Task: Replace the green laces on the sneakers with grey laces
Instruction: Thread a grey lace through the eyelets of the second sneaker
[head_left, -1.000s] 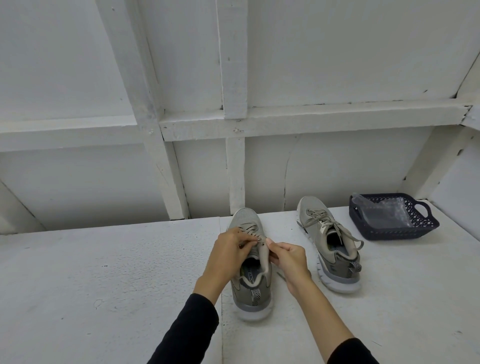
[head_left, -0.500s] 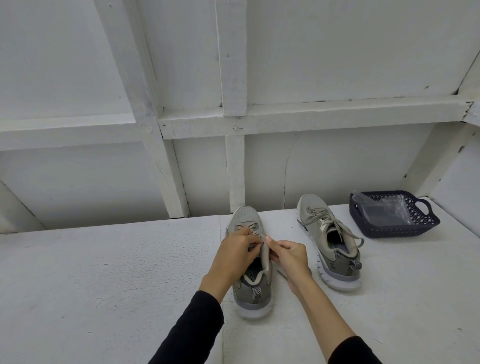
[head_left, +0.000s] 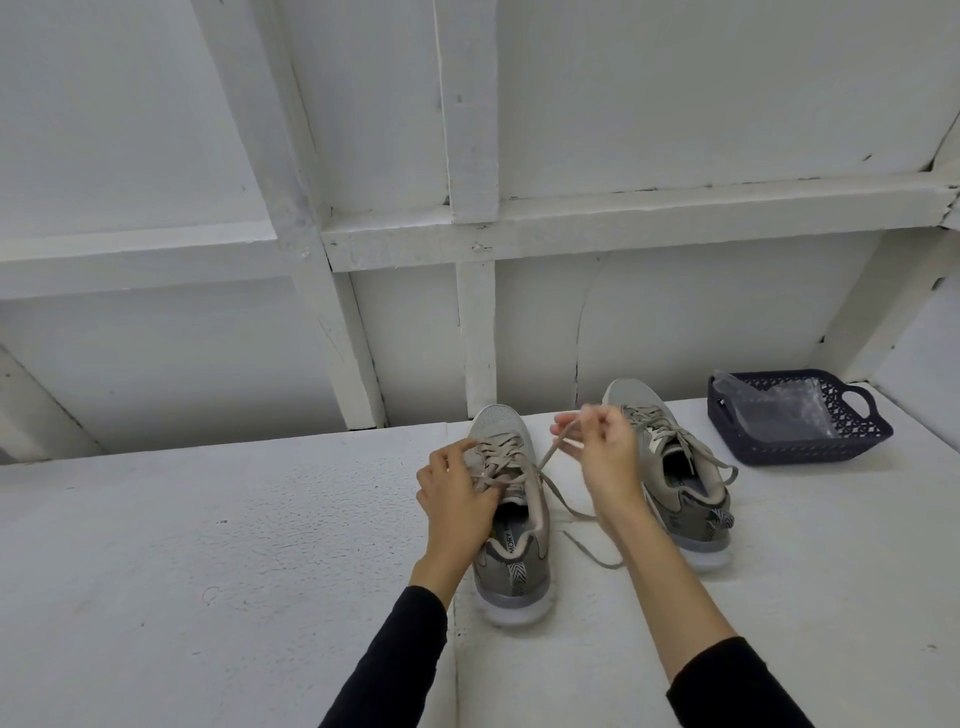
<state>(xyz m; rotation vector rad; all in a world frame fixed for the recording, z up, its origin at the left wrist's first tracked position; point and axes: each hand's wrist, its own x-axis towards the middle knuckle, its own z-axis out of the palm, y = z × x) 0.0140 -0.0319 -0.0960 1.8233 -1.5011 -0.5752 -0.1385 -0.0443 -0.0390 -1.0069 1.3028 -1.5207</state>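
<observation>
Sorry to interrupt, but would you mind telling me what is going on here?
A person is unlacing the near sneaker on the white table. The left hand holds the shoe at its laces, while the right hand pulls a loose lace up and away. The second sneaker is still laced, beside a dark basket.

The only readable lettering is on the insole (head_left: 511, 538) of the near sneaker (head_left: 511, 519): dark capitals run along the heel end of the footbed, and the letters "MORY" can be made out, with the rest of the word or words cut off by the collar of the shoe. The far sneaker (head_left: 675, 478) also has a mark on its insole (head_left: 680, 480), but it is too small and blurred to read. The patterned pull tabs on the heels carry stripes, not letters. Nothing else in view bears text, numbers or signs.
</observation>
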